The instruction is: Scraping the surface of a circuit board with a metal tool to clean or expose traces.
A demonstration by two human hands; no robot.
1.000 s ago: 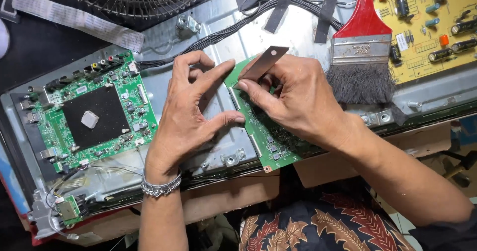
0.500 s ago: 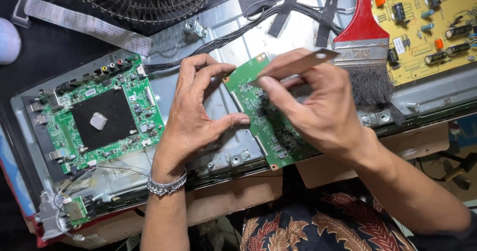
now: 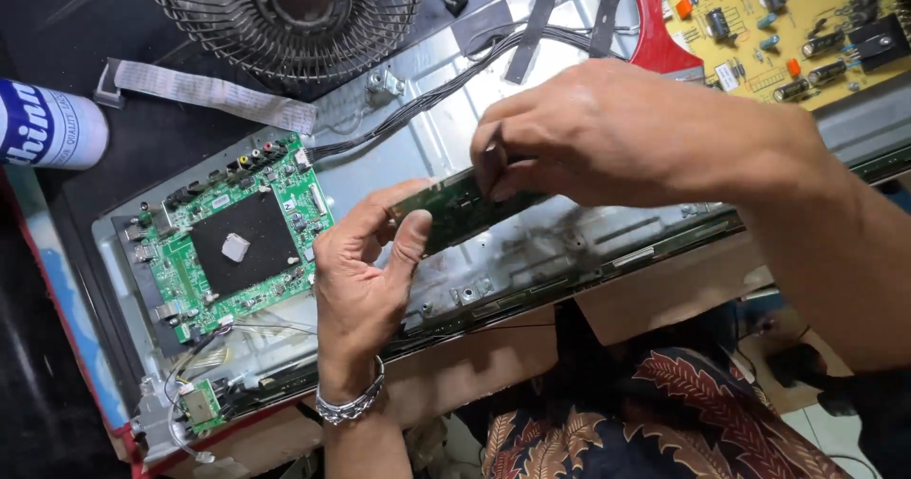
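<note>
Both forearms are bare, with no sleeves seen up to the frame edge. A silver chain bracelet (image 3: 349, 405) with chunky links is worn on the left wrist. No rings or gloves are worn. A dark garment patterned with red and orange leaves (image 3: 664, 413) is worn below.

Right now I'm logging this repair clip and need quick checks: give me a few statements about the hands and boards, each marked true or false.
1. Both hands hold the narrow green circuit board above the metal panel. True.
2. The left hand wears a metal bracelet. True.
3. The large green board with the black square is in the right hand. False: it lies on the panel, left of the hands.
4. The yellow board lies at the lower left. False: it is at the upper right.
5. A wire fan guard lies at the top. True.
</note>
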